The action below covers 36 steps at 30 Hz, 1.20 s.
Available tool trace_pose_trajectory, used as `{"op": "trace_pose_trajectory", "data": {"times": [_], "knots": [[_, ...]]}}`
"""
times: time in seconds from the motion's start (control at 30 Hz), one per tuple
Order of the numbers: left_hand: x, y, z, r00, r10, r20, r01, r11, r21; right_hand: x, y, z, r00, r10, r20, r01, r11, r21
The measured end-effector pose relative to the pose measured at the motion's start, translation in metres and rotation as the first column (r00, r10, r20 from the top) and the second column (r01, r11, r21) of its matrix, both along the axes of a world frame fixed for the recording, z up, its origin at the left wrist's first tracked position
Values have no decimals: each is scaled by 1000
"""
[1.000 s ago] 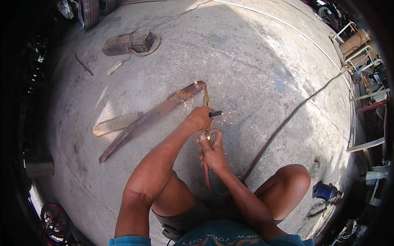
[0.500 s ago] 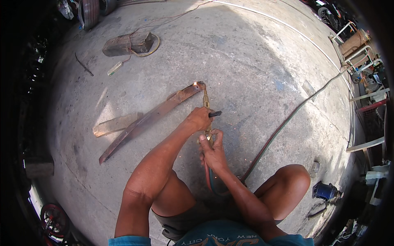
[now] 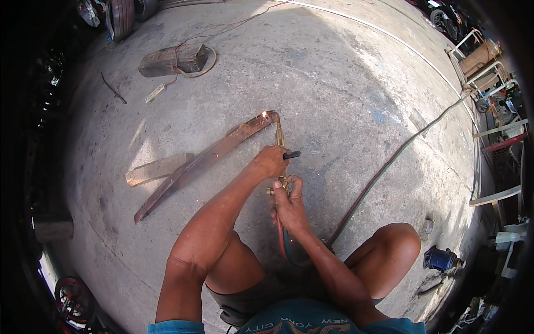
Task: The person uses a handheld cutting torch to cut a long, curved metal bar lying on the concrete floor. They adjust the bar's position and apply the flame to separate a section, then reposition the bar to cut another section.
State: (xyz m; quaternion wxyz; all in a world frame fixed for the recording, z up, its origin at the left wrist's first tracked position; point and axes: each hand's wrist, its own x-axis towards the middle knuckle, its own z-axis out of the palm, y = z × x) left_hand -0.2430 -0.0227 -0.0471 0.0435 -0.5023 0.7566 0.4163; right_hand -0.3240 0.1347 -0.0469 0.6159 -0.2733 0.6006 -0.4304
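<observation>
A brass cutting torch [image 3: 280, 136] stands between my hands, its bent tip at the far end of a long rusty steel bar [image 3: 208, 158]. A bright glow with sparks shows at that end. My left hand [image 3: 271, 161] is closed round the torch's front part, with a dark stub, its kind unclear, jutting out beside the fingers. Nearer to me, my right hand [image 3: 289, 206] grips the rear of the torch by its valve knob [image 3: 270, 191]. Red and green hoses [image 3: 282, 239] run down from the torch. The bar leans over a wooden block [image 3: 156, 170].
Farther off lies a timber block [image 3: 172, 60] with a cable looped round it. The twin hose [image 3: 389, 167] crosses the concrete floor on the right. A blue metal part [image 3: 439, 259] sits beyond my right knee. Metal frames [image 3: 489, 72] line the right edge; tyres [image 3: 120, 19] stand far left.
The glow at the bar's end looks a little brighter and rounder, and the sparks lie in different spots. Both hands and the torch stay almost where they were.
</observation>
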Motion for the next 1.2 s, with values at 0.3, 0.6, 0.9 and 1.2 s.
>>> {"op": "trace_pose_trajectory", "data": {"times": [0.3,0.6,0.9,1.2], "knots": [[1,-2,-7,1000,21,17,-21,1000,17,2,0,-2,1000,0,11,0,1000,-3],[1,-1,-3,999,3,37,-4,1000,10,1,0,-4,1000,4,7,-4,1000,-5],[1,-2,-5,1000,8,28,-8,1000,18,2,0,-3,1000,6,11,-6,1000,-12],[0,0,0,1000,11,24,-11,1000,11,1,1,-5,1000,6,6,-6,1000,-14]]}}
